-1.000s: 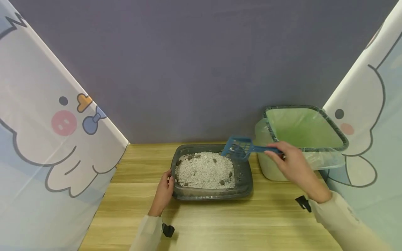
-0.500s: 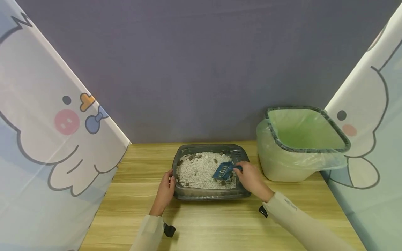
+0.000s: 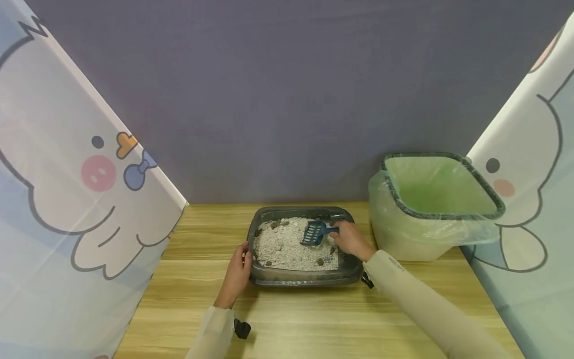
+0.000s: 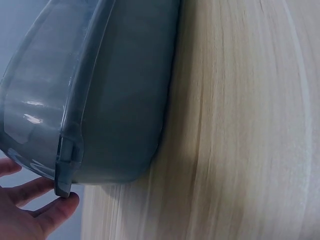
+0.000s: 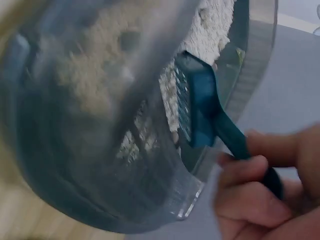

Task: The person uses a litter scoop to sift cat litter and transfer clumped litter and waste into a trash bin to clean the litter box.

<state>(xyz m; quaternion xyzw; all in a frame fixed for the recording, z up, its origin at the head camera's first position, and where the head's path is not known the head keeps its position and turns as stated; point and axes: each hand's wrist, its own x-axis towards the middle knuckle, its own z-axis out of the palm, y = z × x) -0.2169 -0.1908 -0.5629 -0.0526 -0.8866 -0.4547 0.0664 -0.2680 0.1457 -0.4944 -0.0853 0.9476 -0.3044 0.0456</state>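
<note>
A dark grey litter box [image 3: 305,277] with a see-through raised rim holds pale grey litter [image 3: 284,249], dotted with several dark brown clumps [image 3: 320,261]. At its left end my left hand [image 3: 237,274] holds the rim, with thumb and fingers [image 4: 60,212] on either side of the edge in the left wrist view. My right hand [image 3: 352,240] grips the handle of a blue slotted litter scoop [image 3: 314,233]. The scoop's head is over the right part of the litter; in the right wrist view the fingers are curled round the scoop's handle [image 5: 232,135].
A bin [image 3: 403,239] lined with a thin pale green bag stands right of the litter box, its dark rim facing up. Everything rests on a wooden table [image 3: 314,324]. A grey backdrop [image 3: 278,99] rises behind, with cartoon-printed cloths on both sides.
My right hand has brought the scoop left from beside the bin down to the litter, then slightly back toward the box's far side. My left hand has stayed at the rim.
</note>
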